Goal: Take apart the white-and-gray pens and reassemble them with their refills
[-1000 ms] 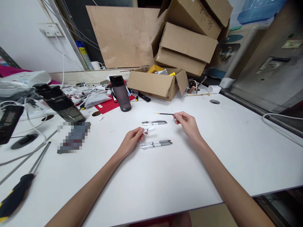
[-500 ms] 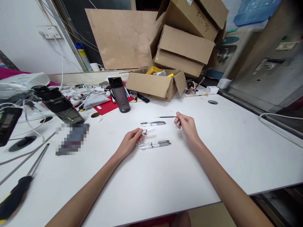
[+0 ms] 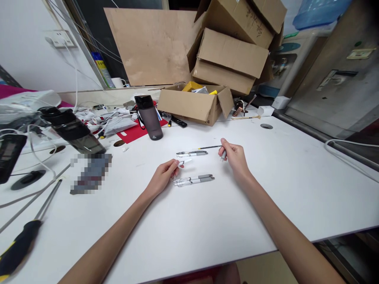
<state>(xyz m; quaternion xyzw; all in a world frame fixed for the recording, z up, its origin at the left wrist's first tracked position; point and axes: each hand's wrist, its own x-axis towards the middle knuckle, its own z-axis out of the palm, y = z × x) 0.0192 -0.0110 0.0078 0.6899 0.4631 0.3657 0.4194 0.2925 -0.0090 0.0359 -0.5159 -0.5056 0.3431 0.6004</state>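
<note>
My left hand (image 3: pixel 166 173) is closed on a white pen barrel (image 3: pixel 186 161), which points to the right. Between the fingertips of my right hand (image 3: pixel 232 156) is a thin dark pen refill (image 3: pixel 210 147), its yellowish end pointing left and slightly down. A grey pen grip piece (image 3: pixel 223 155) also sits in that hand, below the refill. One clear and grey pen (image 3: pixel 192 153) lies on the white table (image 3: pixel 207 232) just beyond my left hand. Two more pens (image 3: pixel 194 180) lie side by side nearer to me, between my hands.
A dark water bottle (image 3: pixel 151 120) stands behind the pens, near an open cardboard box (image 3: pixel 186 104). Another bottle (image 3: pixel 72 130) is at left, beyond a pixelated object (image 3: pixel 91 173). A screwdriver (image 3: pixel 23 240) lies near the left edge. Cables clutter the far left.
The refill in my right hand has tilted, its left end dropping a little toward the far pen. My left hand holds nearly still, and the pens on the table stay put.
</note>
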